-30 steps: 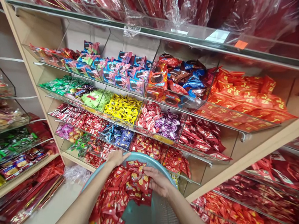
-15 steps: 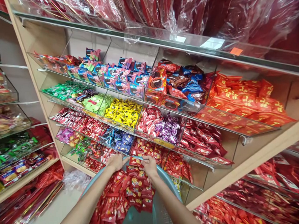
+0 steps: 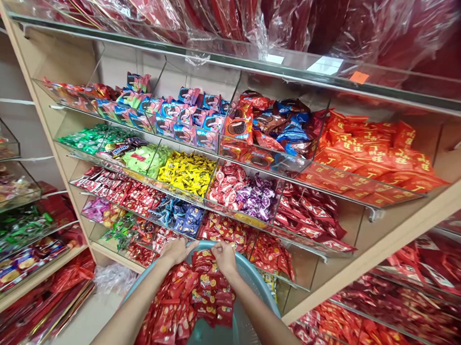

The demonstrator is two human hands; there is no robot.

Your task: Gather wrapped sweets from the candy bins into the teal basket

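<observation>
A round teal plastic basket point(image 3: 261, 278) is in front of me, below the shelves. Many small red candy packets point(image 3: 175, 304) with orange fruit prints lie in it, heaped on the left and at the far side. Part of its teal bottom shows at the lower right. My left hand point(image 3: 176, 251) is closed over the far rim, its thumb pointing right. My right hand point(image 3: 224, 256) is curled at the same rim, a little to the right; its fingertips are partly hidden. Between the two hands, packets reach up close to the rim.
Glass-fronted shelves of wrapped sweets rise ahead, with yellow candies point(image 3: 187, 171), blue and pink cookie packs point(image 3: 185, 115) and orange packets point(image 3: 367, 149). A wooden side panel point(image 3: 34, 113) bounds them on the left. Clear plastic wrap point(image 3: 114, 277) lies on the floor.
My right hand's fingers have curled in more tightly at the rim. The packets between the hands sit slightly lower. My view has shifted slightly, and the left hand has stayed at the rim.
</observation>
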